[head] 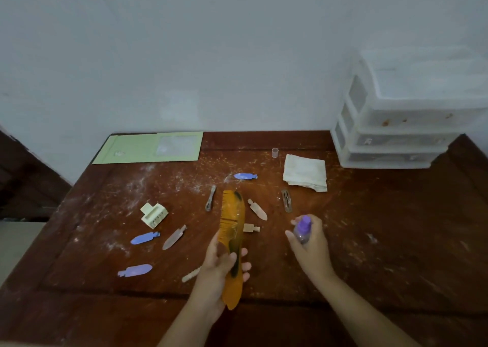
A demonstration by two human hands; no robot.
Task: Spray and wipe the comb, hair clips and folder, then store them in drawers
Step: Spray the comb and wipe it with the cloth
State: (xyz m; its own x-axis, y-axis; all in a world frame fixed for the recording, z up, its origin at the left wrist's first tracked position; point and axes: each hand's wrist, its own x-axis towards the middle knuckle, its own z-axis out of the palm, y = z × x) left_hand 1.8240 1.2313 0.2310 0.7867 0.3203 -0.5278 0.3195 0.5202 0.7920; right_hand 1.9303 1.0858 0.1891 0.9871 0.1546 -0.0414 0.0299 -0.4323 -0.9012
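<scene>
My left hand [220, 263] grips an orange comb [233, 219] by its handle, holding it upright above the table with its teeth to the left. My right hand [310, 243] is wrapped around a small purple spray bottle [303, 229], its nozzle turned toward the comb. Several hair clips lie scattered on the wood: a blue one [245, 176] behind the comb, a cream claw clip [154, 215], another blue one [144, 238], a lilac one [135, 270] and a metal snap clip [287, 200]. A green folder [137, 149] lies flat at the back left.
A folded white cloth [305, 172] rests at the back right, with a small clear cap [275, 152] beside it. A white plastic drawer unit [396, 114] stands in the right rear corner, drawers closed. The brown wooden table [383, 227] is dusty and meets the wall behind.
</scene>
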